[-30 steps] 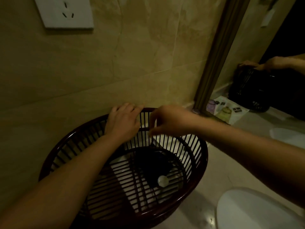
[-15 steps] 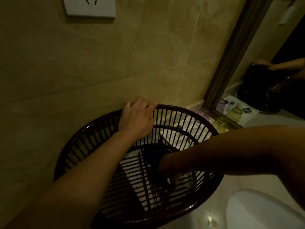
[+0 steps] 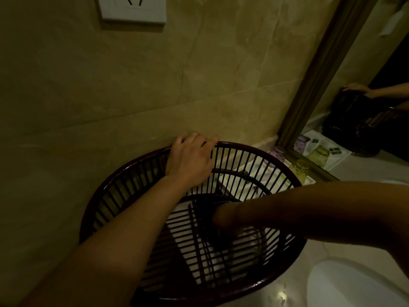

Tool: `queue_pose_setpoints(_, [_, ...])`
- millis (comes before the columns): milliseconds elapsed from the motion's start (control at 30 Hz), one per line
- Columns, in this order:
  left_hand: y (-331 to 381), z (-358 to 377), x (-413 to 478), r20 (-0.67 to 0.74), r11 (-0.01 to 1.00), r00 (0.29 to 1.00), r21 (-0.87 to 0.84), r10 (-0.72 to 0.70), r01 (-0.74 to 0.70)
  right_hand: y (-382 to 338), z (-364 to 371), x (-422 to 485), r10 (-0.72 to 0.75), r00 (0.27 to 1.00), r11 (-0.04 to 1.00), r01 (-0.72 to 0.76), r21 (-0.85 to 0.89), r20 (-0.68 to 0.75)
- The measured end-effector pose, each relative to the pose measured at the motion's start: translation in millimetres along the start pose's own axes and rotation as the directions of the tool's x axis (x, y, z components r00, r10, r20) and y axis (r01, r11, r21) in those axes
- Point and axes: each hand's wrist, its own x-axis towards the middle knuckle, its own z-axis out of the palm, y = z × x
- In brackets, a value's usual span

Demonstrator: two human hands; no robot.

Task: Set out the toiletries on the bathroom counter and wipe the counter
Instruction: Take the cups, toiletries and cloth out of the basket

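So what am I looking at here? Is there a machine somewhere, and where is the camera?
There is no machine here. These are a person's two bare hands, filmed by one wide-angle camera worn on the head, looking forward and down. The left hand rests on the far rim of a dark slatted basket, which stands on the pale counter by the tiled wall. The right hand reaches down inside the basket toward something dark. The light is too dim to tell whether it grips anything. Behind the basket, a purple jar and a yellow jar stand at the foot of a mirror. A white basin shows at the lower right and a wall socket at the top.
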Motion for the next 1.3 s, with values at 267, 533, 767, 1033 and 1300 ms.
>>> queue_pose_setpoints(267, [-2, 1, -1, -0.016, 1.0, 1.0, 0.024, 0.012, -0.011, 21, -46, -70, 0.1, 0.965, 0.976, -0.049, 0.211, -0.242])
queue_pose_setpoints(533, [-1, 1, 0, -0.031, 1.0, 0.999, 0.007, 0.014, -0.014, 61, -37, -172, 0.536, 0.628, 0.433, 0.369, 0.822, -0.564])
queue_pose_setpoints(767, [-2, 0, -1, -0.014, 1.0, 1.0, 0.024, 0.02, -0.019, 98, 20, -187, 0.848, 0.425, 0.003, 0.594, 0.805, -0.316])
queue_pose_setpoints(1033, [-3, 2, -1, -0.027, 0.999, 0.999, 0.039, 0.018, -0.017, 144, 126, -108, 0.893, 0.439, -0.27, 0.34, 0.901, 0.101])
queue_pose_setpoints(1300, [-1, 2, 1, -0.024, 0.998, 1.0, 0.054, 0.013, -0.012, 171, 180, -54, 0.865, 0.41, -0.39, 0.184, 0.902, 0.29])
